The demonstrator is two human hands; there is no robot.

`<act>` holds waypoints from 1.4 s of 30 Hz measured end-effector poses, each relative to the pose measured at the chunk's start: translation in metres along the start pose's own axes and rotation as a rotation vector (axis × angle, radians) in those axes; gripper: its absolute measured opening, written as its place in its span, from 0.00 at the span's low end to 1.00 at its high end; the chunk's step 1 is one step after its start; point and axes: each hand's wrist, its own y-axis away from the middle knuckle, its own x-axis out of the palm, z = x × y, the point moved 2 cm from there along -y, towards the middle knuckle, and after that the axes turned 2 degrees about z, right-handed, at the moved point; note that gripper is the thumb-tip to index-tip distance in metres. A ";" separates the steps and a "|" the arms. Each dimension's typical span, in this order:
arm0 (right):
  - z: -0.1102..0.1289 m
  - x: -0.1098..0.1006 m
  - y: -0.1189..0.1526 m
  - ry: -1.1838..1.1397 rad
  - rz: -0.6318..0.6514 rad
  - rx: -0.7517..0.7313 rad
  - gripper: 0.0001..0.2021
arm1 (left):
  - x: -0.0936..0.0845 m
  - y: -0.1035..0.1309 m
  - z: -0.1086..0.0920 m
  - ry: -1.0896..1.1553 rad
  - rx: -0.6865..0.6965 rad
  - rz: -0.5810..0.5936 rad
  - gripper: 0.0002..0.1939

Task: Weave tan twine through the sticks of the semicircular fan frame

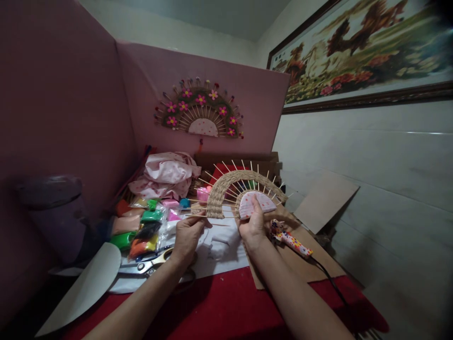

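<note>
My right hand [252,229] grips a half-round fan [218,196] woven from tan cord, its thumb lying on the pink spotted fabric half-disc [262,204] at the centre. Thin wooden sticks radiate from that half-disc through the woven arch and poke out past its outer rim. At the arch's lower left end, my left hand [188,237] is closed in a pinch on a wooden stick [221,225], whose pointed tip shows to the right of the fingers. The fan is held above the table, tilted toward me.
Scissors [141,267] and bags of coloured clay [152,216] lie at left, with crumpled pink cloth [170,170] behind. A flower-patterned glue gun [292,242] with a cord rests on cardboard [262,276] at right. A finished-looking flowered fan [203,108] hangs on the pink board.
</note>
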 end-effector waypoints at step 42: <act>0.001 -0.001 -0.002 -0.003 0.049 -0.056 0.13 | 0.006 0.010 -0.007 0.141 -0.094 0.019 0.17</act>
